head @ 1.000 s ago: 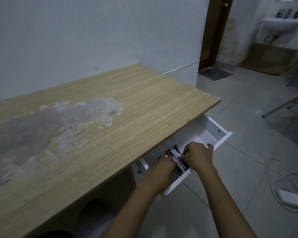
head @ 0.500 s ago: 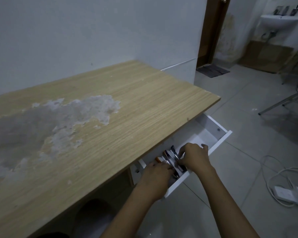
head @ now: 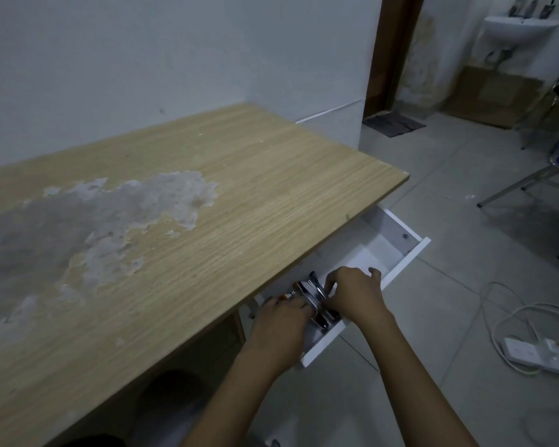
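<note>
A white drawer [head: 407, 258] stands pulled out from under the wooden desk [head: 239, 204]. Inside it, near its left end, lies a bundle of shiny metal utensils [head: 315, 293]. Both my hands are down in the drawer on that bundle. My left hand [head: 283, 319] covers its left side, fingers curled onto the metal pieces. My right hand [head: 355, 293] grips the bundle from the right, thumb stretched toward the drawer's front panel. What the utensils are exactly is unclear, as the hands hide most of them.
The desk top has a large patch of peeled veneer [head: 104, 214]. A white power strip [head: 539, 353] with a red light and cables lies on the tiled floor at right. Chair legs [head: 526, 185], a doormat [head: 394, 124] and a wall sink [head: 520, 25] are farther back.
Both hands stay on the metal bundle in the drawer; they and the bundle have shifted slightly leftward along it. The view has tilted a little.
</note>
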